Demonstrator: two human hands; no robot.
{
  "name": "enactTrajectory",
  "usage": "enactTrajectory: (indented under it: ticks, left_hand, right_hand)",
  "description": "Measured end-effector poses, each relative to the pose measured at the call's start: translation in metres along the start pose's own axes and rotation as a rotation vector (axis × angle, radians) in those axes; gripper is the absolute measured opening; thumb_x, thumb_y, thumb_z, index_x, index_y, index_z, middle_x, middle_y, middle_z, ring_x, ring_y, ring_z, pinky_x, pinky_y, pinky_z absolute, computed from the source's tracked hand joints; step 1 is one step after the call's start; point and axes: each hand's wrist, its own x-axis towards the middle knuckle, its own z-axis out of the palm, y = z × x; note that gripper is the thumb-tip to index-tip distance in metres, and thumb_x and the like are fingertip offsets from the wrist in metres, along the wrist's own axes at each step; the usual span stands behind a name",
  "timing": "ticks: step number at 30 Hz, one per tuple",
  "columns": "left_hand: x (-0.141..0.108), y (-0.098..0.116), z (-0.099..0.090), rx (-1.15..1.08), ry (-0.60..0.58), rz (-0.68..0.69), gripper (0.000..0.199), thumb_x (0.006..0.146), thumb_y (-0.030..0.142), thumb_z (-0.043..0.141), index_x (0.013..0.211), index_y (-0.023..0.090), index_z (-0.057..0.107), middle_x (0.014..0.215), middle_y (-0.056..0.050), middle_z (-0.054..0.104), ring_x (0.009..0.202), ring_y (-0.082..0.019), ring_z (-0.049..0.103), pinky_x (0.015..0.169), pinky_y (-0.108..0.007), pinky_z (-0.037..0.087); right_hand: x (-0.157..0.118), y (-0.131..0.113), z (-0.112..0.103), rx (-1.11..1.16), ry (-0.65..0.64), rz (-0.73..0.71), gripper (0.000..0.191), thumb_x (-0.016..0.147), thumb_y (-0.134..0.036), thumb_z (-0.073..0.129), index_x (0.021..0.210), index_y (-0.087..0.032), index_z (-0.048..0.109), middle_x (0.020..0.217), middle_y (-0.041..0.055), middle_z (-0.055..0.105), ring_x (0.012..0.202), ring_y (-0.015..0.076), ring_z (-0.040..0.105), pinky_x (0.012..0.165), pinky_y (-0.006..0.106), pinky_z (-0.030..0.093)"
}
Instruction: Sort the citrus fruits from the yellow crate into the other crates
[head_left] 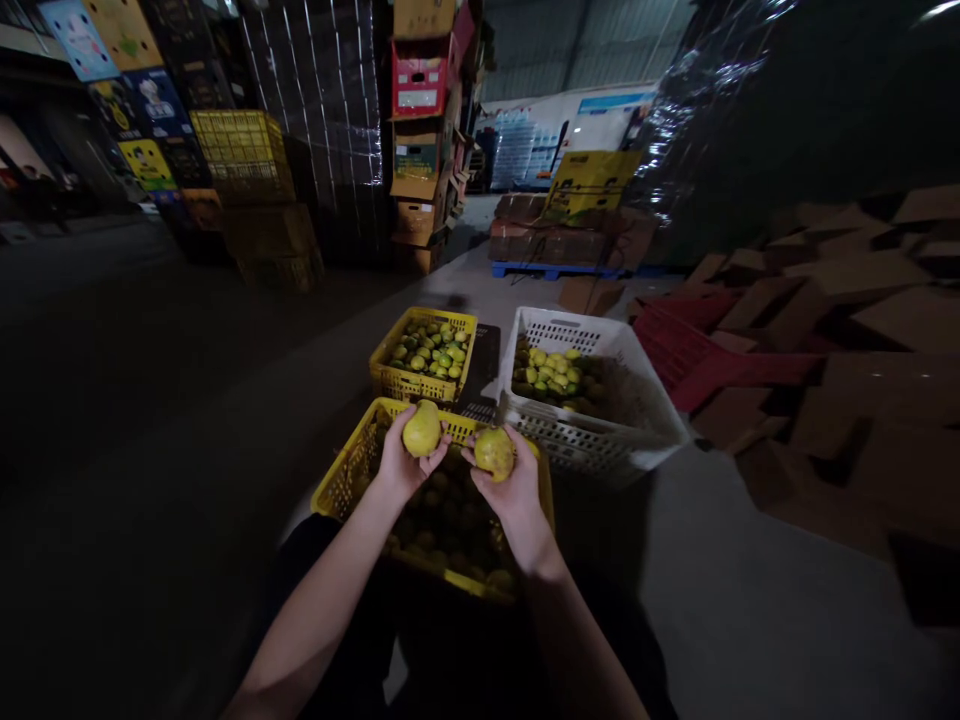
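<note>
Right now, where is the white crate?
In the head view, the white crate stands right of centre, just beyond the right hand, between the far yellow crate on its left and the red crate on its right.

From here I count two hands (397, 465) (523, 482), two held fruits (422, 430) (494, 454), two fruit-filled yellow crates (409, 384) (343, 462), one white crate (581, 440), one red crate (675, 352) and one blue pallet (551, 271), with the heaped fruits (555, 374) in the crates too many to tally.
</note>
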Motion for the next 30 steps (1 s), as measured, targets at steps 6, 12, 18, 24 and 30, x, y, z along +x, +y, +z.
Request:
enactTrajectory:
  ticks: [6,12,18,24,30]
  left_hand:
    - [0.008,-0.002,-0.004,-0.169,-0.011,-0.115,0.036,0.09,0.04,0.043,0.096,0.009,0.062,0.071,-0.008,0.066,0.054,-0.014,0.061,0.048,-0.022,0.053]
    - [0.009,-0.01,0.005,-0.108,-0.081,-0.016,0.02,0.088,0.027,0.048,0.091,0.016,0.064,0.074,-0.004,0.067,0.062,-0.015,0.065,0.055,-0.025,0.054]
    - [0.004,-0.017,0.01,0.072,-0.203,0.071,0.022,0.081,0.025,0.051,0.066,0.013,0.061,0.058,-0.005,0.058,0.049,-0.015,0.055,0.044,-0.025,0.045]
    - [0.006,-0.021,0.011,-0.008,-0.176,-0.006,0.02,0.082,0.026,0.052,0.071,0.014,0.062,0.062,-0.004,0.06,0.051,-0.014,0.057,0.046,-0.025,0.046]
    - [0.021,-0.02,0.006,-0.153,0.001,-0.08,0.025,0.09,0.032,0.046,0.098,0.015,0.064,0.076,-0.005,0.068,0.065,-0.016,0.066,0.058,-0.026,0.055]
  right_hand:
    - [-0.002,-0.006,0.0,0.12,0.116,0.086,0.016,0.078,-0.035,0.052,0.07,-0.022,0.054,0.054,-0.0017,0.061,0.045,0.0125,0.056,0.039,0.021,0.043]
    - [-0.004,-0.008,0.005,0.141,0.13,0.001,0.012,0.074,-0.033,0.058,0.07,-0.022,0.055,0.056,-0.0025,0.063,0.048,0.0131,0.058,0.042,0.022,0.045]
    - [-0.019,-0.013,0.007,-0.138,-0.16,-0.175,0.032,0.079,-0.041,0.058,0.058,-0.017,0.061,0.054,0.0013,0.061,0.047,0.0137,0.056,0.045,0.025,0.044]
    - [-0.019,-0.023,0.003,-0.069,-0.108,-0.073,0.04,0.082,-0.052,0.056,0.056,-0.022,0.059,0.052,0.0005,0.06,0.046,0.0132,0.053,0.042,0.025,0.044]
    - [-0.001,-0.012,0.0,0.029,0.048,0.047,0.018,0.084,-0.036,0.055,0.082,-0.02,0.063,0.072,0.0004,0.072,0.058,0.0138,0.066,0.054,0.024,0.055]
